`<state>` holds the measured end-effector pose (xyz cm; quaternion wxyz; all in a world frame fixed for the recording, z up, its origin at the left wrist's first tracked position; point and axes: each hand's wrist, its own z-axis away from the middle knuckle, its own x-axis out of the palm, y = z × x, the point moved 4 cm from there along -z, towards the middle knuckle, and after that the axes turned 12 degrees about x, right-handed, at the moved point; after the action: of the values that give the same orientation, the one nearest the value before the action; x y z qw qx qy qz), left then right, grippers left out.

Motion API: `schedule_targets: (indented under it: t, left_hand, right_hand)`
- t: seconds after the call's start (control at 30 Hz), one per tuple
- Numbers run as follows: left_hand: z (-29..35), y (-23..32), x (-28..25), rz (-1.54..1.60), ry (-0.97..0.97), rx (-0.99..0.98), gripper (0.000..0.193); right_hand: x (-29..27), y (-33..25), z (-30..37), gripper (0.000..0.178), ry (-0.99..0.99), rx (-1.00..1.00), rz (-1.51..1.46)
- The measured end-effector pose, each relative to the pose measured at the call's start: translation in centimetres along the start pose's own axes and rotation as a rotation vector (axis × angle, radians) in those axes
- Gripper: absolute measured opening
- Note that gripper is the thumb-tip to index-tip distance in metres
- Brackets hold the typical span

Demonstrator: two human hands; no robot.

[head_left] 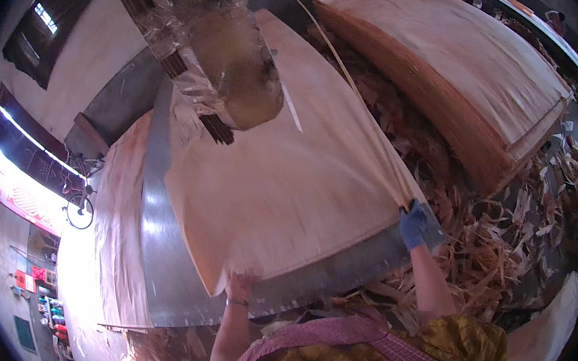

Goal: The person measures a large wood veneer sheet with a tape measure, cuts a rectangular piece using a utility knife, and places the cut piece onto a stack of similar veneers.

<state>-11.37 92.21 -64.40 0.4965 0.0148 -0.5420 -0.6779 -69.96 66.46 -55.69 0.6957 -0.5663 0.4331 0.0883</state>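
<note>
A broad, pale wood veneer sheet (289, 180) lies over a grey metal-topped table (329, 269). My left hand (239, 286), bare with a band at the wrist, grips the sheet's near edge beside its left corner; the fingertips blend with the wood. My right hand (413, 225) wears a blue glove and is closed around the near end of a long, narrow veneer strip (372, 129). That strip runs away from me along the sheet's right edge, its far end thin and bent.
A taped, worn block on a beam (237, 69) hangs over the sheet. A thick veneer stack (449, 63) stands at far right. Veneer scraps (484, 271) cover the floor at right. Another veneer pile (118, 233) is at left, with a bicycle (80, 208) beyond.
</note>
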Motion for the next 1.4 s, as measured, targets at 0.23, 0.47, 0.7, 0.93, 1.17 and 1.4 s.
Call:
schedule_targets:
  t: [0.23, 0.47, 0.7, 0.93, 1.17, 1.4]
  left_hand:
    - [3.3, -0.2, 2.4, -0.135, 0.319, 0.052, 0.015]
    - [0.8, -0.3, 6.2, -0.081, 0.151, 0.077, 0.020]
    - [4.6, 0.0, 5.1, -0.039, 0.179, 0.091, 0.012]
    - [4.2, -1.6, 7.3, -0.043, 0.287, 0.063, 0.017]
    - [5.4, -2.6, 7.8, -0.087, 0.323, 0.070, 0.023]
    - [7.0, -1.6, 5.5, -0.170, 0.362, 0.045, 0.027]
  right_hand:
    - [-2.6, 1.3, 2.0, 0.033, -0.051, 0.037, 0.074]
    - [1.0, 3.2, -3.1, 0.047, 0.108, -0.029, 0.046]
    - [-3.0, 1.1, 0.3, 0.047, -0.035, 0.061, 0.105]
    - [-2.5, 4.2, -2.0, 0.046, 0.010, 0.071, 0.067]
    - [-4.2, 2.7, -2.4, 0.045, -0.034, 0.086, 0.008]
    - [-8.6, 4.1, 1.3, 0.047, 0.026, -0.006, 0.195]
